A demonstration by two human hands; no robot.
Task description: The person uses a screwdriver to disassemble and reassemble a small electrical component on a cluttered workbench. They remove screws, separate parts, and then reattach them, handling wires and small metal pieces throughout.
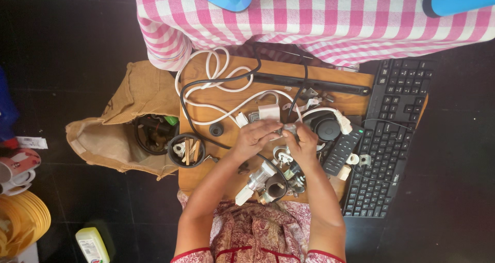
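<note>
We have both hands over the middle of the counter point(206, 178), working a small grey part point(286, 130) between them; the left hand point(255, 138) curls over it from one side with its fingers pinching the near end, and the right hand point(302, 142) pinches the other end between thumb and fingertips; what the part is we cannot tell, since the fingers cover most of it. It sits just below the white charger point(268, 111) and its white cable point(216, 72); to the right of the charger lie a round black device point(325, 126), a remote point(341, 150) and a keyboard point(392, 134); below the charger, near our wrists, lies a heap of plugs and metal fittings point(270, 180); to its left stand a small black bowl point(186, 150) and a burlap sack point(121, 134). We judge the step to be handling or pulling apart the part; the next move calls for a firm two-sided pinch and a steady twist, clear of the loose cable.
</note>
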